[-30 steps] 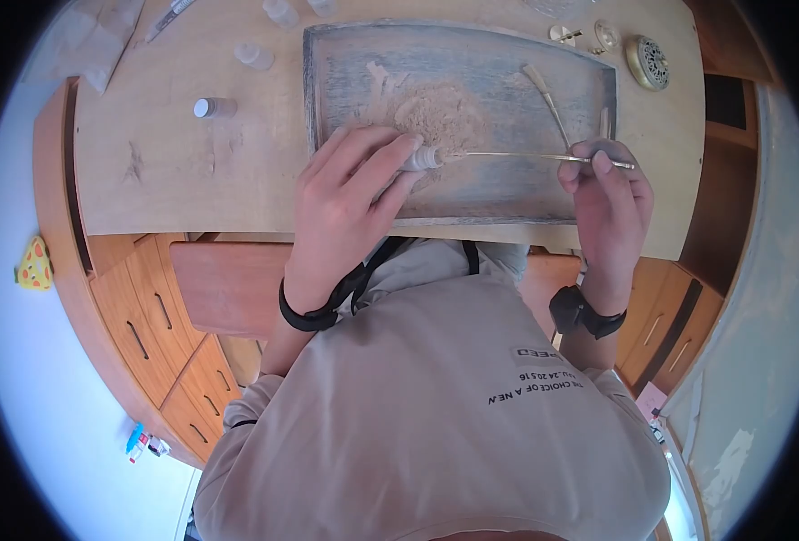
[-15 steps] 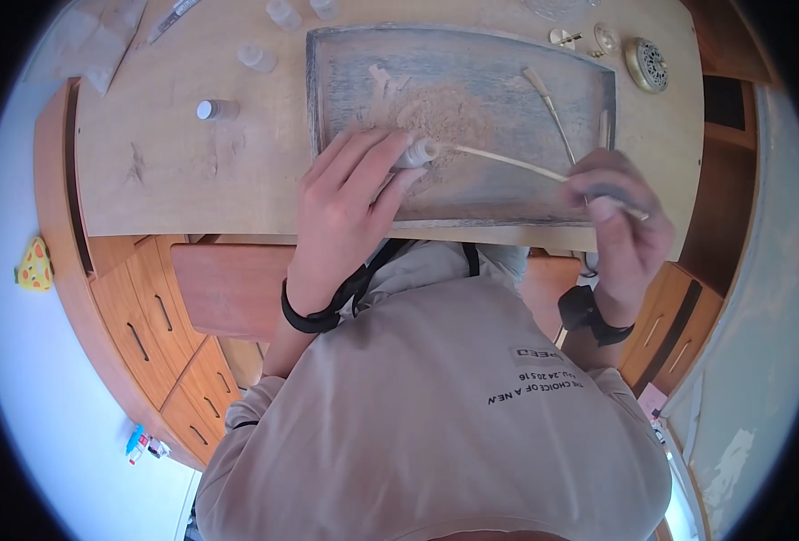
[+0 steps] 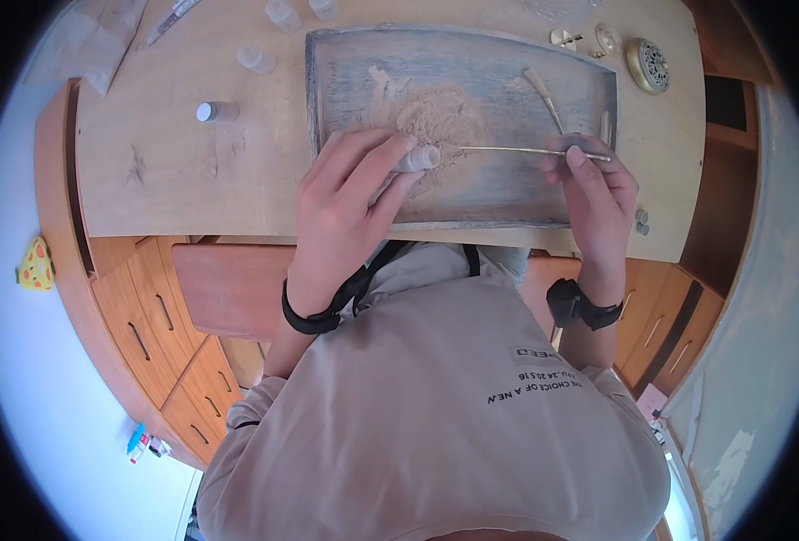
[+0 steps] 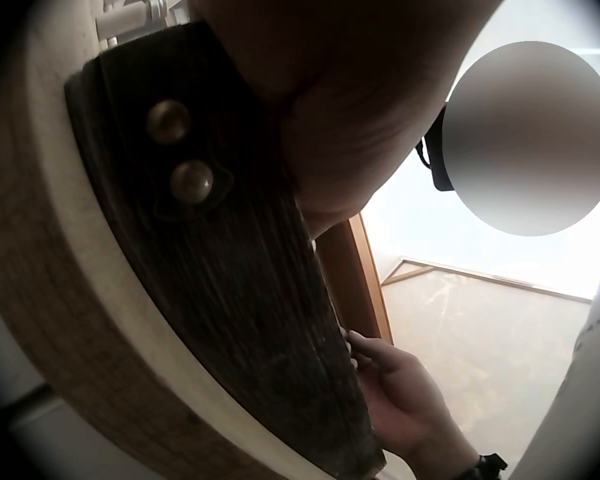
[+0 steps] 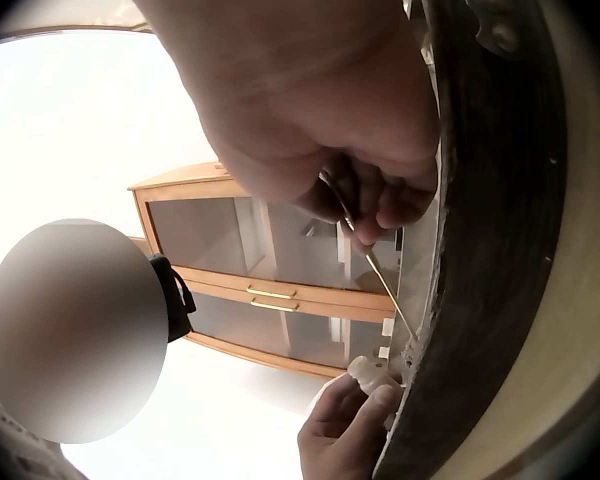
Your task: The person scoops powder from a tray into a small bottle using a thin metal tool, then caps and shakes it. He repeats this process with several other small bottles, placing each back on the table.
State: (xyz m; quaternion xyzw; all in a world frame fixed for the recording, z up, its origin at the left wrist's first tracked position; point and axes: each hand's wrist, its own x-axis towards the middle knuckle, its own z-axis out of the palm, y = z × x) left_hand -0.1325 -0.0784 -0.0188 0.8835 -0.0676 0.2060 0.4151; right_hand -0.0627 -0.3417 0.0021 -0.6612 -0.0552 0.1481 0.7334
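Observation:
My left hand [image 3: 341, 198] grips a small translucent bottle [image 3: 420, 159], tilted with its open mouth facing right, beside a heap of brown powder [image 3: 440, 117] in the dark-framed tray [image 3: 508, 219]. A thin brass tool [image 3: 517, 150] is pinched in my right hand [image 3: 598, 194], its tip at the powder's right edge, apart from the bottle mouth. In the right wrist view the tool [image 5: 385, 277] slants down from my right hand [image 5: 330, 120], near the bottle [image 5: 368, 372] in my left hand [image 5: 345, 430]. The left wrist view shows my right hand [image 4: 405, 400] beyond the tray's side [image 4: 230, 250].
A brush-like brass tool [image 3: 544, 97] lies in the tray's right part. Left of the tray are a capped bottle [image 3: 217, 111] and several other small bottles. A round pierced brass container [image 3: 647, 65] stands at the back right. Small discs [image 3: 642, 222] lie near the right front edge.
The right hand swung right and toward the body, tilting the tool, then came back left with the tool nearly level. The tool tip left the bottle mouth. The left hand barely moved.

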